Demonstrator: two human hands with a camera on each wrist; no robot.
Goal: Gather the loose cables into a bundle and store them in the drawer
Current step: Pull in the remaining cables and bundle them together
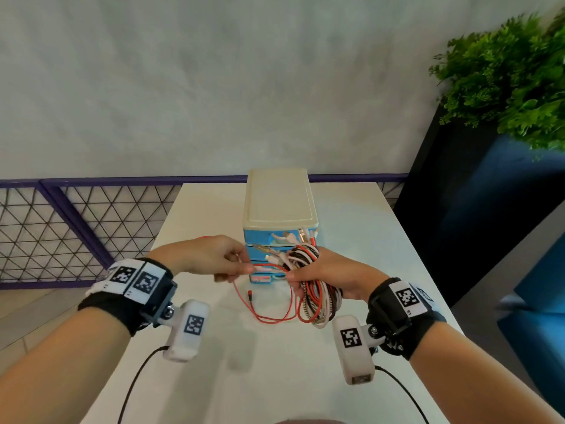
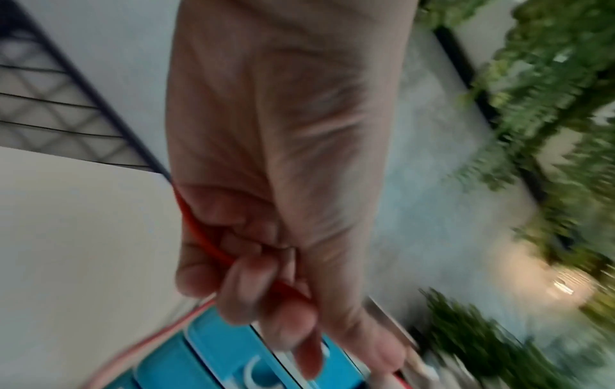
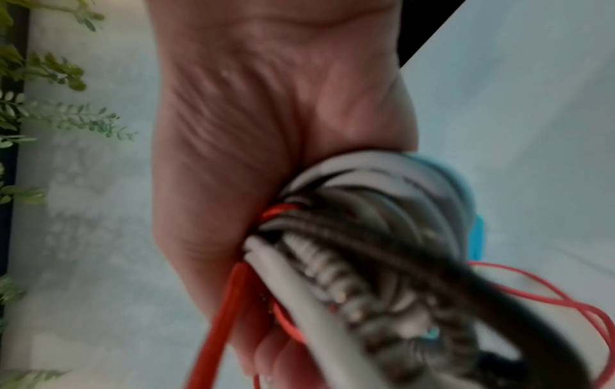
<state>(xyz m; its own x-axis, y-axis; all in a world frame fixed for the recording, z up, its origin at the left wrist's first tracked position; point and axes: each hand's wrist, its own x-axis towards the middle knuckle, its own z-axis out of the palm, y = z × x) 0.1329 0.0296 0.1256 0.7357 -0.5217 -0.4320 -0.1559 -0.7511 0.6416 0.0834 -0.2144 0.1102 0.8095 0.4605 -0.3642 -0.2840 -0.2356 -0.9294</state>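
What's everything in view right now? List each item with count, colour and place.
cable bundle: one, white, red and dark cables, in the right hand.
red cable: one, red, from the left hand to the bundle, loop hanging over the table.
drawer unit: one, blue with cream top, mid-table, drawers shut.
table: one, white.
railing: one, purple, left.
plant: one, green, upper right.
left hand: pinches the red cable.
right hand: grips the bundle.

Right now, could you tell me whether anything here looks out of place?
Yes: one thin red cable hangs loose below the cable bundle in the right hand, pinched by the left hand.
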